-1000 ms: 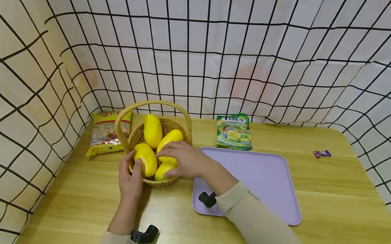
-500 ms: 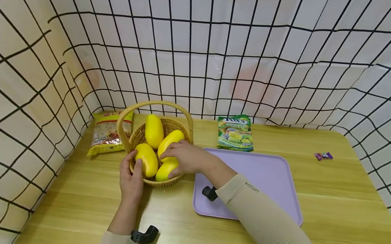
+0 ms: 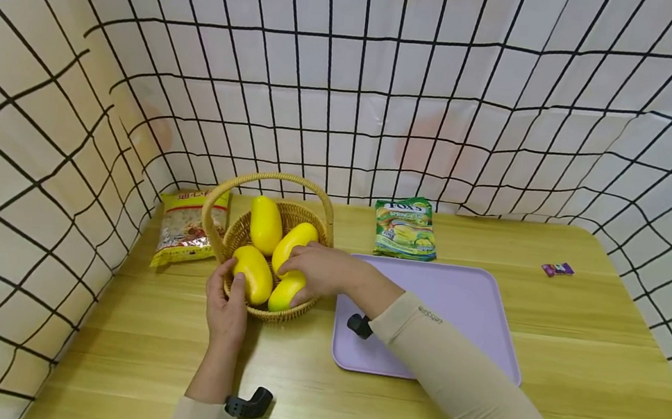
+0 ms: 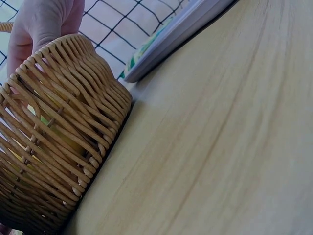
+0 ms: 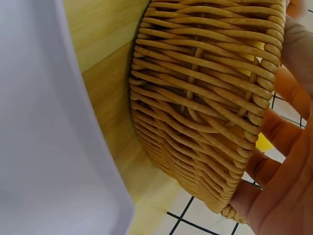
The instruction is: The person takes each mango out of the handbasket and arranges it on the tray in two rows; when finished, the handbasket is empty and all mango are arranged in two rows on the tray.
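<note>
A wicker basket point(image 3: 266, 314) with a tall arched handle stands on the table, holding several yellow mangoes. My left hand point(image 3: 226, 315) grips the basket's front-left rim, its thumb against the front-left mango point(image 3: 253, 276). In the left wrist view, part of the left hand point(image 4: 46, 19) shows behind the woven wall. My right hand point(image 3: 325, 271) reaches over the right rim and holds the front-right mango point(image 3: 286, 292), thumb on the near side, fingers on the far side. Other mangoes lie toward the back point(image 3: 265, 225) and right point(image 3: 296, 243). The right wrist view shows the right hand's fingers point(image 5: 281, 132) past the rim.
A lilac tray point(image 3: 457, 301) lies right of the basket, under the right forearm. Behind it is a green Fox's candy bag point(image 3: 406, 228). A yellow snack bag point(image 3: 185, 229) lies left of the basket, and a small purple-wrapped candy point(image 3: 557, 269) far right. Grid-patterned cloth surrounds the table.
My right hand's fingers have drawn in a little around the front-right mango. The left hand and the basket stay in place; the whole view has shifted slightly.
</note>
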Available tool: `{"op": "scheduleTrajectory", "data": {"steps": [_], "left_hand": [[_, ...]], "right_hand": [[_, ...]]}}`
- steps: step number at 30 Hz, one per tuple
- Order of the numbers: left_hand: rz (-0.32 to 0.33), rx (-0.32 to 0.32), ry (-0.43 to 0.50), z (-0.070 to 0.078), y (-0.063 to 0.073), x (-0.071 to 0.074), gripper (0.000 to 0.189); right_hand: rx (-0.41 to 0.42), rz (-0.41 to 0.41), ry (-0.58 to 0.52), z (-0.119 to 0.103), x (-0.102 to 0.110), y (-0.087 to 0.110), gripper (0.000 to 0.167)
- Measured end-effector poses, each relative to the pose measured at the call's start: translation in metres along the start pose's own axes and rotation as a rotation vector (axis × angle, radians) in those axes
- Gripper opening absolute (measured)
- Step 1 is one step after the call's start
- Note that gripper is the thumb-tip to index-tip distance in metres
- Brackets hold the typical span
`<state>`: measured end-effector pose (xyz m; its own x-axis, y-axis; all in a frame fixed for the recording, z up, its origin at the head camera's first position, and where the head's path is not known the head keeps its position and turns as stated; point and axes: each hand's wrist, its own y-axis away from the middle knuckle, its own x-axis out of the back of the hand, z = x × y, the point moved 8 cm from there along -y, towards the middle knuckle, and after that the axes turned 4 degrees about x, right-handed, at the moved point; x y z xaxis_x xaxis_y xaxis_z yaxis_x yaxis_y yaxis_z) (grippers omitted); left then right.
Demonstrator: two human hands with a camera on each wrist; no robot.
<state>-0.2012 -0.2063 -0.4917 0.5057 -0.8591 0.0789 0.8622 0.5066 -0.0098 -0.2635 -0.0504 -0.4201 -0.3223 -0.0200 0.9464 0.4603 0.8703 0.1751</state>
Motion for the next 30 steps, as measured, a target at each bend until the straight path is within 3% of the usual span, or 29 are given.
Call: {"op": "scheduleTrajectory", "data": {"steps": [16,26,30], "left_hand": [[-0.008,-0.003,0.004,0.001,0.0,0.0,0.039],[-0.007,0.002,-0.018,0.001,-0.001,0.0,0.039],[-0.004,0.007,-0.023,0.001,0.0,0.001,0.038]], "right_hand": [[-0.029,-0.017,-0.034,-0.001,0.003,-0.001,0.057],[-0.101,0.019,-0.06,0.001,0.011,0.006,0.062],[-0.11,0.086,-0.087,0.002,0.02,0.011,0.065]]}}
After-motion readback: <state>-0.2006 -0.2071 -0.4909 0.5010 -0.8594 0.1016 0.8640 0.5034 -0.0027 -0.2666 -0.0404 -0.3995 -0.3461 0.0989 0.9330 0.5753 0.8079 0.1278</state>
